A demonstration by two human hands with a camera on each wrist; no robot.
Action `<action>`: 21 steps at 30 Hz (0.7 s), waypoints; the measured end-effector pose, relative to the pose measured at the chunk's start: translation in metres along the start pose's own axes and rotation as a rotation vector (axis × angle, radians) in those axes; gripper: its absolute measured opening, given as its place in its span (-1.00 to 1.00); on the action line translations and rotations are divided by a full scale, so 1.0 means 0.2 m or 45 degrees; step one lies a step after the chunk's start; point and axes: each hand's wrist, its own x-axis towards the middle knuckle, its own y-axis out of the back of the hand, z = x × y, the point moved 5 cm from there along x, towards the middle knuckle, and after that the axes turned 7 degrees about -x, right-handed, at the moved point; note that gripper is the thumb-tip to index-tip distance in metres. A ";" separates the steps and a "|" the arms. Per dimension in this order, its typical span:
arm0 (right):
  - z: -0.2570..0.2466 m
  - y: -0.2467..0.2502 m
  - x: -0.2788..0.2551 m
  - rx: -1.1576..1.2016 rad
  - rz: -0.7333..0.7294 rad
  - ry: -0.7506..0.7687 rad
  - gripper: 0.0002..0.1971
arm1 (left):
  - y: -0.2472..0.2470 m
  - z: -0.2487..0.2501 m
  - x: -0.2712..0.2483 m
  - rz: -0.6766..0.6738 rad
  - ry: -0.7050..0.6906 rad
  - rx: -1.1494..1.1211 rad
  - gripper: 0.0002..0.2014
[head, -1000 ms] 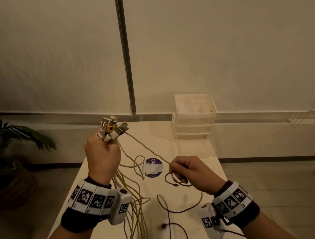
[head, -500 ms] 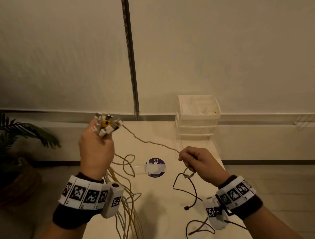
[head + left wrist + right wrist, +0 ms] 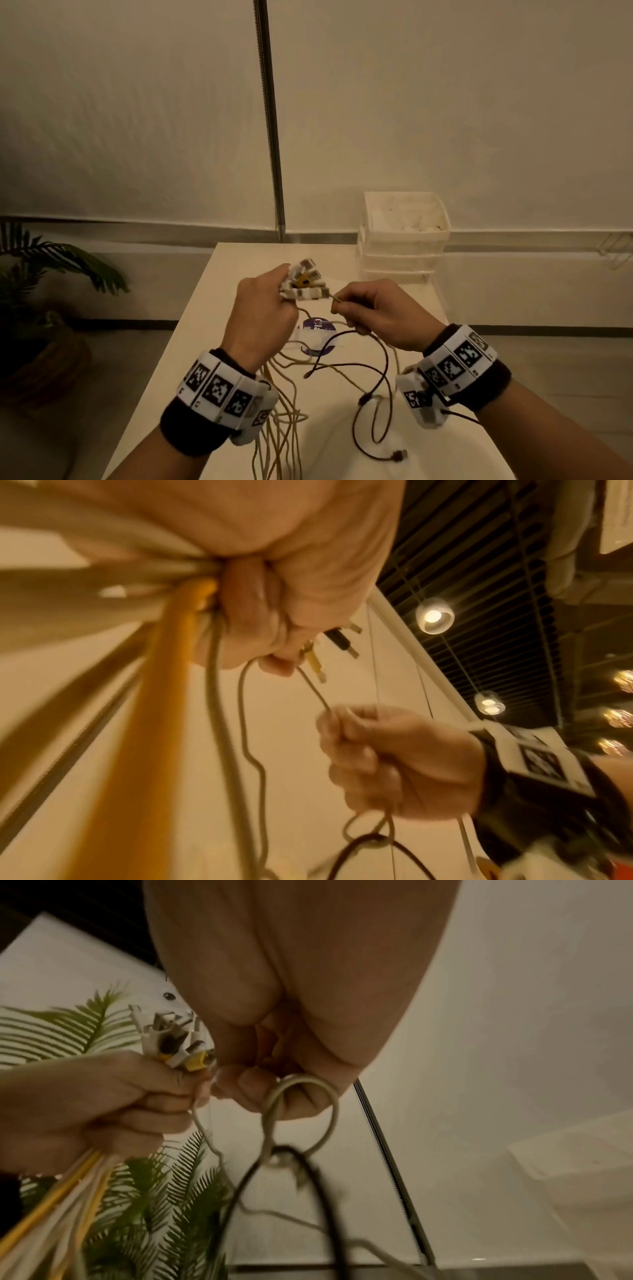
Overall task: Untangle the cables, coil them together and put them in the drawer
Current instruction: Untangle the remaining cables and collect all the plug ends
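My left hand [image 3: 263,315] is raised above the table and grips a bundle of white and yellow cables [image 3: 279,421] just below their plugs [image 3: 305,282], which fan out above the fist. The strands hang down over the table's near edge. Right beside it, my right hand [image 3: 373,311] pinches one beige cable [image 3: 301,1115] close to the plugs, with a loop of it hanging under the fingers. A dark cable [image 3: 373,404] threads through that loop and trails onto the table [image 3: 342,455]. The white drawer unit [image 3: 404,236] stands at the far right of the table.
A round purple sticker [image 3: 317,337] lies on the table under the hands. A potted palm [image 3: 44,270] stands on the floor to the left. A metal pole [image 3: 272,137] runs up the wall behind the table.
My right hand has slid along the beige cable up to the plugs, so both hands now sit close together. The left hand has come lower and to the right.
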 end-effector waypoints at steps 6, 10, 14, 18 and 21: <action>0.05 -0.03 0.02 -0.154 0.026 0.021 -0.86 | 0.05 -0.03 0.00 0.171 0.041 0.012 -0.68; 0.04 -0.02 0.01 -0.191 0.140 0.045 -0.86 | 0.07 0.00 -0.02 0.144 -0.026 -0.074 -0.50; 0.08 -0.02 -0.01 0.140 0.127 -0.024 -0.83 | 0.07 -0.03 -0.02 0.106 0.029 -0.068 -0.49; 0.11 -0.02 0.00 0.322 0.137 -0.089 -0.79 | 0.05 -0.04 -0.01 0.092 0.040 -0.116 -0.57; 0.13 -0.02 0.01 0.439 0.150 -0.144 -0.81 | 0.04 -0.04 0.00 0.074 0.048 -0.115 -0.54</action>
